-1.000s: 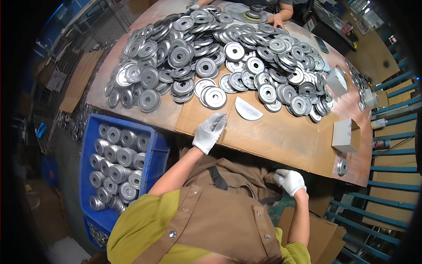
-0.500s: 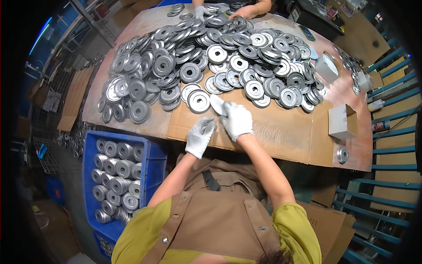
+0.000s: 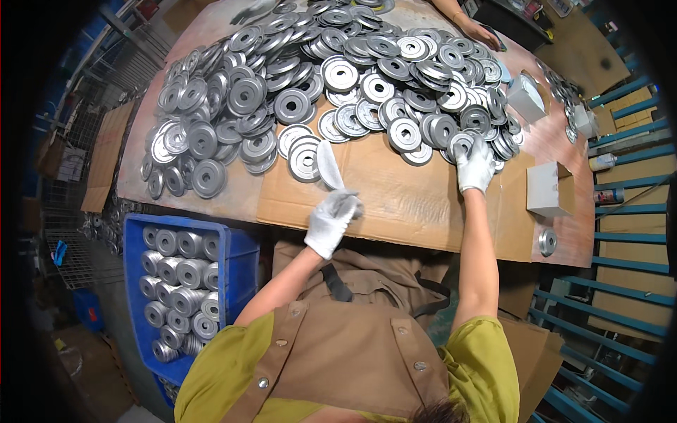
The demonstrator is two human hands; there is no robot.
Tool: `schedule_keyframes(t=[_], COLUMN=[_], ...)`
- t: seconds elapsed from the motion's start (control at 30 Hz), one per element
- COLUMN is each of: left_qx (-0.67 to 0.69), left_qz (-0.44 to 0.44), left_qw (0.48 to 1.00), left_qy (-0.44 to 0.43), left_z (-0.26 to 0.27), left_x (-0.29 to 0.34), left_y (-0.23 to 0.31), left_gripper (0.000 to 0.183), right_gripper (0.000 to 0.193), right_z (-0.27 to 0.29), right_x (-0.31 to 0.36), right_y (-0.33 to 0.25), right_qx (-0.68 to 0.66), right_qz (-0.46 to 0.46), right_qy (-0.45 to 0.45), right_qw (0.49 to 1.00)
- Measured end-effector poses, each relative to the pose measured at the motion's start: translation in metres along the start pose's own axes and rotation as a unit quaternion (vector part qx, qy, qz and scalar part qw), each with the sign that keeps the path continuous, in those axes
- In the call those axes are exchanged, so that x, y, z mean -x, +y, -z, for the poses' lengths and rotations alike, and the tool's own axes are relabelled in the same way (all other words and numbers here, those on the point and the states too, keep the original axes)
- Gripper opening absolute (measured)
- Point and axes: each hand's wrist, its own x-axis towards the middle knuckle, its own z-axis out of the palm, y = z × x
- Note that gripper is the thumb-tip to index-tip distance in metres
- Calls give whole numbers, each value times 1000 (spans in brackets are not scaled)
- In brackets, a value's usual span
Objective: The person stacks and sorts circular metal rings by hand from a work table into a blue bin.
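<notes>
"Silver-grey round metal discs with central holes [image 3: 345, 84] are the first thing you report from the head view. Where are they?"

"I see them heaped across the far half of a pinkish-brown table [image 3: 575, 151], overlapping and tilted every way. The near edge of the heap spills onto a flat brown cardboard sheet [image 3: 402, 194]."

"And the hands?"

"Both wear white gloves. On my feed the left hand [image 3: 331, 222] is closed on the lower end of a thin white half-round pad [image 3: 327, 163]. It tilts upward, just beside a bright disc at the heap's near edge."

"What about the other one?"

"The right hand [image 3: 475, 168] reaches out to the heap's right-hand end, fingers curled over a disc there. I can't tell whether it grips it; the glove covers the contact."

"Anything around them?"

"Left of the person, I have a blue plastic bin [image 3: 242, 264] with more discs stacked in rows. On the right stand an open white cardboard box [image 3: 546, 190] and, farther off, a second white box [image 3: 527, 99]. One loose metal disc [image 3: 543, 244] sits near the table's right corner."

"Anyone else?"

"Across the table, a co-worker's bare hand [image 3: 483, 34] shows at the upper right."
</notes>
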Motion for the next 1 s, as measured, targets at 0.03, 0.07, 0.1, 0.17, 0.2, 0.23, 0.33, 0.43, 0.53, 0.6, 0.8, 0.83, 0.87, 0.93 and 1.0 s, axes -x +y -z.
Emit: schedule_keyframes(t=[0.03,0.07,0.1,0.17,0.2,0.23,0.33,0.43,0.53,0.6,0.8,0.83,0.87,0.93,1.0], left_qx=[14,24,39,56,59,61,119,145,142,143,163,168,169,161,162], left_qz=[6,12,40,70,73,75,96,98,98,91,107,115,116,121,121], left_qw=[1000,998,997,996,995,994,987,983,985,985,980,979,978,978,979], left_qy=[-26,-50,-45,-29,-41,-53,-56,-46,-31,-27,-27,-31,-31,-44,-38], left_z=[-9,-16,-25,-32,-35,-37,-36,-35,-34,-34,-23,-22,-22,-20,-19], left_x=[0,-2,-3,-6,-8,-9,-11,-8,-5,-4,3,5,6,6,7], left_y=[-3,-6,-5,-4,-5,-7,-10,-9,-9,-12,-7,-6,-4,-2,-2], left_gripper=[31,34,37,40,41,43,50,53,54,54,56,57,57,56,55], right_gripper=[77,77,75,65,61,60,52,38,34,35,48,46,46,44,42], right_z=[0,-1,2,19,27,33,40,36,40,47,50,40,40,41,42], right_x=[2,4,11,28,36,45,72,101,116,118,119,119,116,113,115], right_y=[7,14,10,-23,-32,-38,-44,-60,-85,-98,-114,-106,-99,-97,-100], right_qx=[-1,3,-1,-28,-39,-44,-129,-227,-243,-243,-38,-46,-46,-116,-159], right_qz=[18,18,20,34,15,19,9,56,127,132,211,233,233,209,181], right_qy=[-36,-36,-52,-69,-79,-84,-92,-59,-49,-59,-11,-1,-3,-13,-4], right_qw=[999,999,998,997,996,995,987,971,960,959,977,971,971,971,971])
